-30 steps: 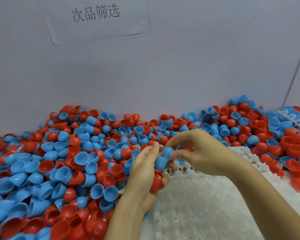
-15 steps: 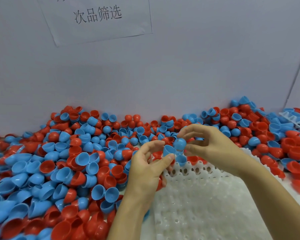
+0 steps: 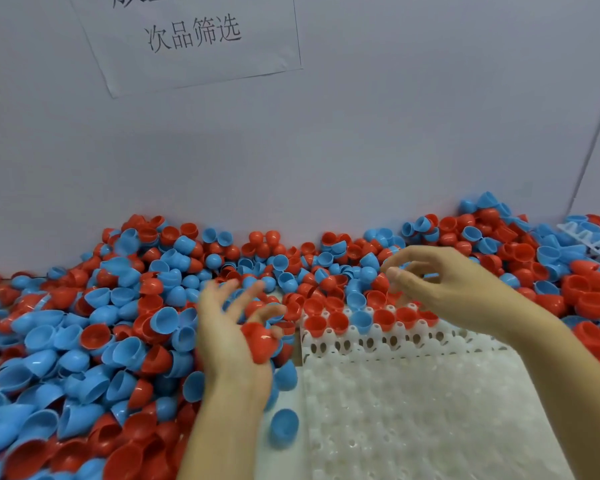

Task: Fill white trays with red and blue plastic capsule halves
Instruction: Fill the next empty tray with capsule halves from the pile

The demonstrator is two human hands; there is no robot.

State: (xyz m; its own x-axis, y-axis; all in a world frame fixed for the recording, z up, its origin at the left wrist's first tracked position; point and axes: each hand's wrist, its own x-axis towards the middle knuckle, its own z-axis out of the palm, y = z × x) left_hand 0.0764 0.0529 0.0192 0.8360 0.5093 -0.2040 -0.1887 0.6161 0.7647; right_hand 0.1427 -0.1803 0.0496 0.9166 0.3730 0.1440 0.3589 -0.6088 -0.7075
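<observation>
A white tray with rows of round pockets lies at the lower right. Its far row holds several red and blue capsule halves. A big loose heap of red and blue capsule halves covers the table to the left and along the wall. My left hand is at the tray's left edge, fingers spread upward, with a red capsule half held in the palm. My right hand hovers over the tray's far row, thumb and fingers curled and apart, with nothing visible in them.
A grey wall rises right behind the heap, with a paper sign taped on it. Another white tray sticks out of the pile at the far right. A single blue half lies beside the tray's left edge.
The blue halves that both hands pinched between them are gone from the fingers. The hands have moved apart, the left fingers opening, the right shifting right over the far row.
</observation>
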